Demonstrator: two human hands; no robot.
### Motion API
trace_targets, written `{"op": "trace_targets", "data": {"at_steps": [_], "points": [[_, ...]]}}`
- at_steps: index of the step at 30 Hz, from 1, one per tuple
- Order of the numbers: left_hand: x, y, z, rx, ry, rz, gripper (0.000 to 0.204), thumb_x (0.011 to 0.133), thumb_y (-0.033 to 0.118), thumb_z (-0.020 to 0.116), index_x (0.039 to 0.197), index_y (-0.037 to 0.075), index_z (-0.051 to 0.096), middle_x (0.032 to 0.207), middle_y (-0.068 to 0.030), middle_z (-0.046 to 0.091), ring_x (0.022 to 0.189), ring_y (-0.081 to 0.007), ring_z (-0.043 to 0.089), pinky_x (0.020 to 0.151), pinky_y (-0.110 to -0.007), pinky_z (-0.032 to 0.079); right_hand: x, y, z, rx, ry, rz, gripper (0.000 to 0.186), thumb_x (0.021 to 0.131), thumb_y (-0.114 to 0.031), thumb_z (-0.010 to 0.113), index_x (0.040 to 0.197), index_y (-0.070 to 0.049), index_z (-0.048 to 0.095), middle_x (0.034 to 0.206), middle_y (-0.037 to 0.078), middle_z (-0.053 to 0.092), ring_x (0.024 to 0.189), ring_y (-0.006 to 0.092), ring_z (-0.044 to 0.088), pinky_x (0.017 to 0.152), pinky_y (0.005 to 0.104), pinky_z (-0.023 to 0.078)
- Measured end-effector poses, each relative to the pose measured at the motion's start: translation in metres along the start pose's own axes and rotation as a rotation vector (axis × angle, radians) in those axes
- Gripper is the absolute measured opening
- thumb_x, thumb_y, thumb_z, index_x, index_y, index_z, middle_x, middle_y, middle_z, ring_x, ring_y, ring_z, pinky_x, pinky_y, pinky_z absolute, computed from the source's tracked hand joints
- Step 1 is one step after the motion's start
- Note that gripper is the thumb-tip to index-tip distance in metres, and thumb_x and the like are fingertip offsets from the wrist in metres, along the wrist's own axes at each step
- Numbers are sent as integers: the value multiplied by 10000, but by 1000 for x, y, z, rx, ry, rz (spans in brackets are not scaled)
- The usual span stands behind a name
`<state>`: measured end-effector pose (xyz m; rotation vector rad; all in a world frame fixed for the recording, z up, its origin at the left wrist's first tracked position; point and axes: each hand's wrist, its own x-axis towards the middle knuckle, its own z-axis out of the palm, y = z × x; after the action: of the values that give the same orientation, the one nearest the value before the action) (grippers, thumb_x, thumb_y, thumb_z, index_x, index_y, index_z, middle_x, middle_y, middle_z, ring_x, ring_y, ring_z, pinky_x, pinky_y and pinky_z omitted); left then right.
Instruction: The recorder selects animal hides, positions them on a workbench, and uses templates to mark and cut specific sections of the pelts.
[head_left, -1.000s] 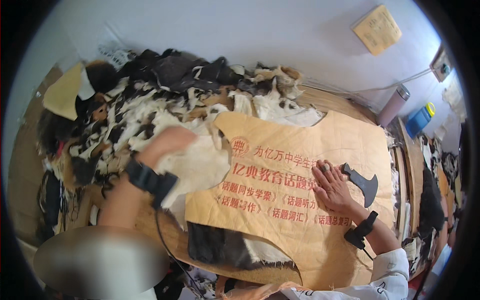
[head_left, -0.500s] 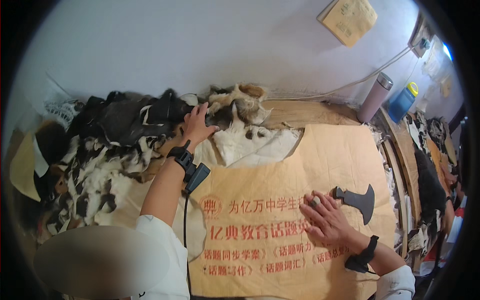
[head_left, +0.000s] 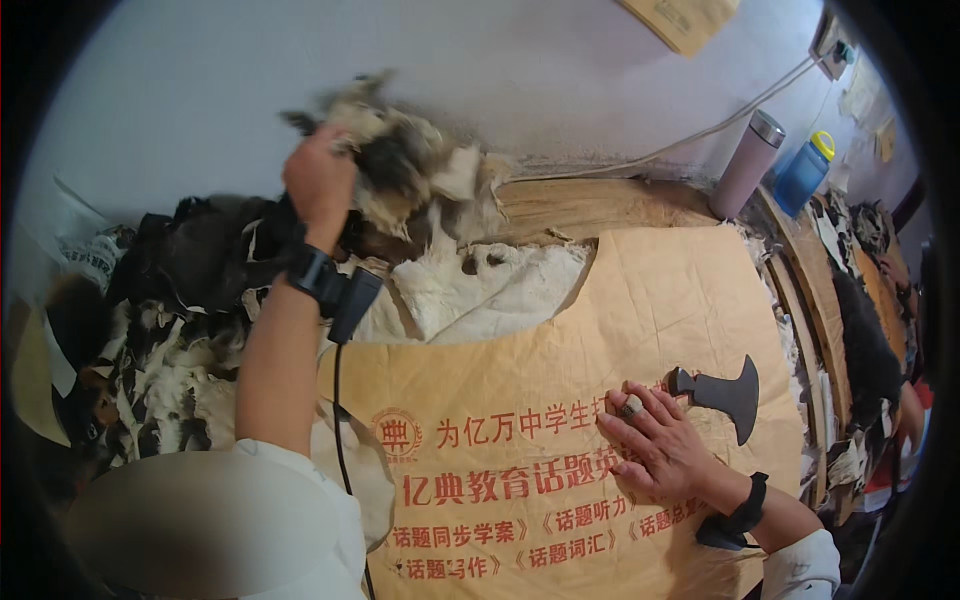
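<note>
My left hand is raised at the back, fingers closed on a shaggy fur scrap of cream, brown and black, blurred by motion, above the heap of hide scraps. My right hand lies flat, fingers spread, on a large brown paper pattern with red print and a curved cutout. Just right of that hand lies a dark crescent-bladed knife. Pale hide shows at the paper's upper edge.
A wooden board runs along the wall under a cord. A pink flask and blue bottle stand back right. A brown paper hangs on the wall. More hides and a person's arm are at the far right.
My left hand has moved back onto the heap, then closed on the fur scrap and lifted it. My right hand stays on the paper. The camera's view has shifted.
</note>
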<state>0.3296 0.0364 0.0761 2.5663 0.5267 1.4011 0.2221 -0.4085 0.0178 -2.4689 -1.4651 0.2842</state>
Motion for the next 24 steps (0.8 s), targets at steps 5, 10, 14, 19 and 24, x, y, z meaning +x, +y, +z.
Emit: {"op": "trace_targets", "data": {"at_steps": [5,10,14,19,24], "points": [[-3,-29,-10,47,136,-12,210,700,106,641,910,115,653,851,-111,641,800,-307,600,672,-382,476,-6,4,2,-21,4,14,527,833,-374,463,1290,-117,417,1331,128,388,1276,330,274,1042,447,180],[-27,-57,-3,0,115,-288,227,698,176,653,924,154,657,858,-119,645,788,-301,610,684,-365,481,3,-4,6,0,-8,6,523,793,-348,505,1256,-109,457,1308,144,407,1264,342,286,1034,457,194],[-60,-50,18,-293,-245,-191,482,694,223,620,1152,94,547,865,-161,638,801,-346,602,723,-416,471,-1,-7,6,39,49,10,552,690,-292,558,1199,-85,500,1282,170,421,1245,382,297,1016,497,211],[-114,-50,-56,-171,-439,-194,518,716,210,604,1203,95,468,842,-186,623,831,-351,593,743,-427,460,0,-6,9,-4,9,37,537,785,-362,470,1230,-63,467,1304,198,389,1254,390,282,1020,504,195],[-158,-139,-198,205,-488,-497,293,716,314,640,830,44,642,792,-138,627,753,-297,603,665,-359,468,-3,-7,7,-70,-17,38,561,824,-383,412,1276,-51,414,1317,207,371,1270,400,251,1031,502,175]]}}
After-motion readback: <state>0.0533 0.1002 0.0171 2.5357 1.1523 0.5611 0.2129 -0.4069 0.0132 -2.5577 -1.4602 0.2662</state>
